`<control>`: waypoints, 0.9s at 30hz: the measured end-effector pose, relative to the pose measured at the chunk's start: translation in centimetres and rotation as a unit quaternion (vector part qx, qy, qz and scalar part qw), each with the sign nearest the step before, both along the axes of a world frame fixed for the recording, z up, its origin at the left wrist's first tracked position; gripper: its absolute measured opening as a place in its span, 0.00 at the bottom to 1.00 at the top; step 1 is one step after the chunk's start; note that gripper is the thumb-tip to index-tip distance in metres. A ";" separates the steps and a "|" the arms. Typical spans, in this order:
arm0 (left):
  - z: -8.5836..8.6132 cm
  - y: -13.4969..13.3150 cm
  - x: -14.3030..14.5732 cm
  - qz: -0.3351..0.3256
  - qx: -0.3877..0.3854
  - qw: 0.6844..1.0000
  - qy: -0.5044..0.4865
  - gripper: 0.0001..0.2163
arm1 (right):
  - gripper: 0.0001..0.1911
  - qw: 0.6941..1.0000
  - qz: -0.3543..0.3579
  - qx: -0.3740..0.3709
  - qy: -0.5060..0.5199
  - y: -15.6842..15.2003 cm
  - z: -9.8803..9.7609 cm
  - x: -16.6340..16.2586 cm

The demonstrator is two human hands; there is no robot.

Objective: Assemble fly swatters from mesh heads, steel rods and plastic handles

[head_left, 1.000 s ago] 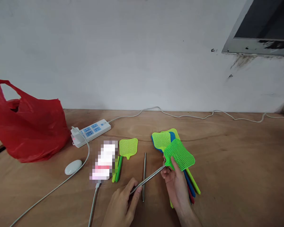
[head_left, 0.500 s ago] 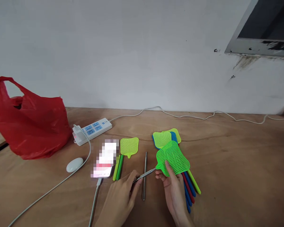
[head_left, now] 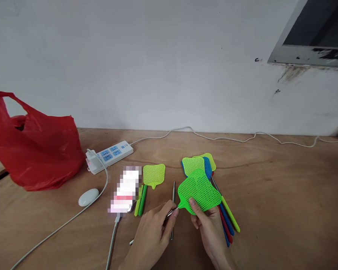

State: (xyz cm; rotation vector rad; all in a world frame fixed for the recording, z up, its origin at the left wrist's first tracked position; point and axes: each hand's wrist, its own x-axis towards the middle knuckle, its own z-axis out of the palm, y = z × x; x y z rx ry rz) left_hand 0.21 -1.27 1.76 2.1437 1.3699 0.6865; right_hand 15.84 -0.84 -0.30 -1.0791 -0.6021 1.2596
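Note:
My right hand (head_left: 210,227) grips a bright green fly swatter head (head_left: 201,191), thumb on its mesh. My left hand (head_left: 154,230) pinches a thin metal rod (head_left: 169,214) close to the neck of that head; rod and neck meet there, though how deep the rod sits I cannot tell. The rod's far end shows left of my left hand. Behind it, a second metal rod (head_left: 173,191) lies on the table, partly covered by my fingers. A yellow-green swatter head (head_left: 154,174) lies further back, beside a yellow-green handle (head_left: 138,206) and a green handle (head_left: 142,200).
Several swatters with yellow-green (head_left: 191,165) and blue heads lie stacked at the right, their coloured handles (head_left: 230,213) toward me. A lit phone (head_left: 126,189), white cable, white oval object (head_left: 88,197), power strip (head_left: 111,155) and red plastic bag (head_left: 42,146) occupy the left.
The green head has shifted left and slightly down, and my left hand has slid along the rod to the head's neck. The rod's other end now shows left of my hand.

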 end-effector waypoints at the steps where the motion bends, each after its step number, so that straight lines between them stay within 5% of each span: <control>1: -0.1 0.0 0.0 -0.001 0.006 1.000 0.003 0.11 | 0.16 1.000 0.006 0.006 -0.005 0.0 -0.1 0.2; 10: -0.8 -0.2 -0.5 -0.023 0.052 0.995 0.084 0.16 | 0.17 1.000 -0.005 -0.010 0.018 -0.5 -0.6 1.0; 19: -0.6 -0.4 -1.2 -0.022 0.100 0.987 0.120 0.18 | 0.18 0.989 -0.101 -0.043 0.103 -0.3 0.9 1.1; 23: -1.8 -0.2 -4.4 0.090 0.141 0.979 0.116 0.18 | 0.20 0.941 -0.311 0.017 0.129 0.8 2.4 5.9; 25: -2.0 -0.2 -5.2 0.103 0.151 0.977 0.108 0.18 | 0.17 0.952 -0.290 0.028 0.093 1.1 2.7 7.2; 27: -1.8 -0.3 -4.9 0.086 0.139 0.982 0.095 0.18 | 0.20 0.978 -0.195 -0.004 0.079 1.2 2.3 6.9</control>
